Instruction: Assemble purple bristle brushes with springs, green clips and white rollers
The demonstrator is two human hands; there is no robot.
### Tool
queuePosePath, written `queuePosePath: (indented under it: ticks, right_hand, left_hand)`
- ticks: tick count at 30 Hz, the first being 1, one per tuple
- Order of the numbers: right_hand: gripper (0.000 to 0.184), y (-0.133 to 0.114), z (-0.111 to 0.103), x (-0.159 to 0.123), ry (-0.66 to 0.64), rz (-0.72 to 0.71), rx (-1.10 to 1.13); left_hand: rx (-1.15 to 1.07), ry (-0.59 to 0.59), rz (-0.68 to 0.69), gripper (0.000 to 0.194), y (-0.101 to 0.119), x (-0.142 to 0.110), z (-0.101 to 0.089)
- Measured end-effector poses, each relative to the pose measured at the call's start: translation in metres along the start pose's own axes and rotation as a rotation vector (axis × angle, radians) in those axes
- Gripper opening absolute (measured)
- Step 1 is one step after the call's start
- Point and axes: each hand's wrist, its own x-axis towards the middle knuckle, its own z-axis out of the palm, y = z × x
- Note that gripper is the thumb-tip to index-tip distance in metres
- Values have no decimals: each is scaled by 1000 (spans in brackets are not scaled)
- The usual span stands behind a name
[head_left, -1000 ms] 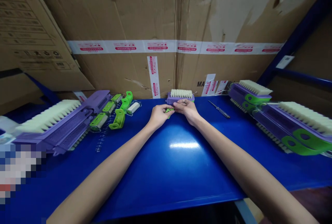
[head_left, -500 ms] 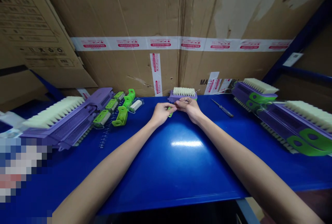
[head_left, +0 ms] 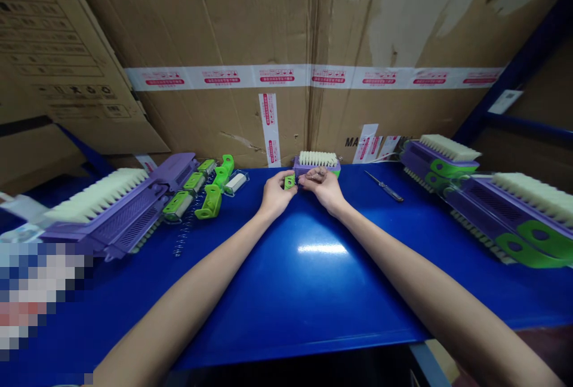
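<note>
Both my hands meet at the far middle of the blue table (head_left: 313,291). My left hand (head_left: 276,194) is closed on a small green plastic part (head_left: 289,182), held upright between thumb and fingers. My right hand (head_left: 324,187) is closed too, its fingertips pinched just right of the green part; what they hold is too small to make out. Right behind the hands stands a purple brush (head_left: 317,162) with pale bristles up.
Long purple brushes (head_left: 107,208) lie at the left, with loose green parts (head_left: 208,199) and a metal spring (head_left: 183,237) beside them. More purple brushes with green handles (head_left: 501,202) lie at the right. A small screwdriver (head_left: 384,186) rests behind my right hand. Cardboard boxes (head_left: 286,46) wall the back.
My left hand has lifted the green part and turned it upright, so it shows above the fingers. Both hands stay close together in front of the purple brush.
</note>
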Motion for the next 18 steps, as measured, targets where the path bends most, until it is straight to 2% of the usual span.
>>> queuePosePath:
  ticks: [5, 13, 18]
  right_hand:
    - [34, -1, 2, -1, -46, -41, -35]
    - [29, 2, 2, 1, -51, -93, -85]
    - [28, 5, 1, 0, -79, -93, -128]
  left_hand:
    - [-7, -24, 35, 41, -2, 1, -1]
    - [-13, -47, 66, 36, -5, 1, -2]
    - [-25, -62, 45, 43, -3, 1, -2]
